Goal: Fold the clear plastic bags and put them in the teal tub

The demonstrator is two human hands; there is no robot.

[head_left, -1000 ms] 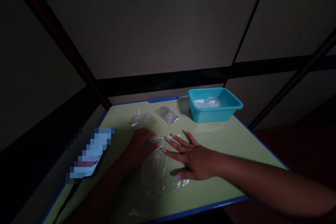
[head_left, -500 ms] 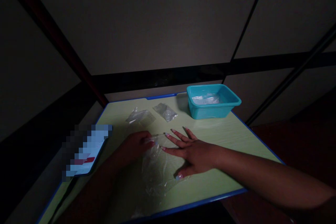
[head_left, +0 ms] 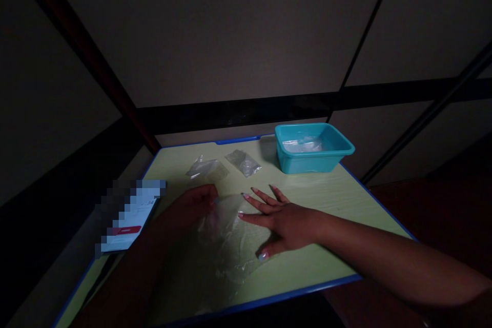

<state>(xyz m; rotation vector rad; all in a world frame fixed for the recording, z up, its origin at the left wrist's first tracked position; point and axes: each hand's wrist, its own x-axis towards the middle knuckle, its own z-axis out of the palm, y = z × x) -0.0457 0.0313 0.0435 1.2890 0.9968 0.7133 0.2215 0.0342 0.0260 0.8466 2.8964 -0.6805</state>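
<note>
A clear plastic bag (head_left: pixel 226 236) lies on the table between my hands, its outline faint in the dim light. My left hand (head_left: pixel 198 202) pinches the bag's far left part between thumb and curled fingers, lifting it a little. With fingers spread and palm down, my right hand (head_left: pixel 282 220) presses on the tabletop, its index finger and thumb at the bag's right edge. Beyond my hands lie a crumpled clear bag (head_left: pixel 207 169) and a flatter, folded clear bag (head_left: pixel 243 162).
A turquoise plastic basin (head_left: pixel 311 163) with clear plastic inside stands at the table's back right. A phone or tablet (head_left: pixel 132 220), partly blurred out, rests at the left edge beside my left forearm. The pale table (head_left: pixel 319 271) has a blue rim; panelled walls rise behind it.
My left hand has moved slightly left and away from me, drawing the bag's corner with it. My right hand stays in place, spread flat. The view has shifted slightly.
</note>
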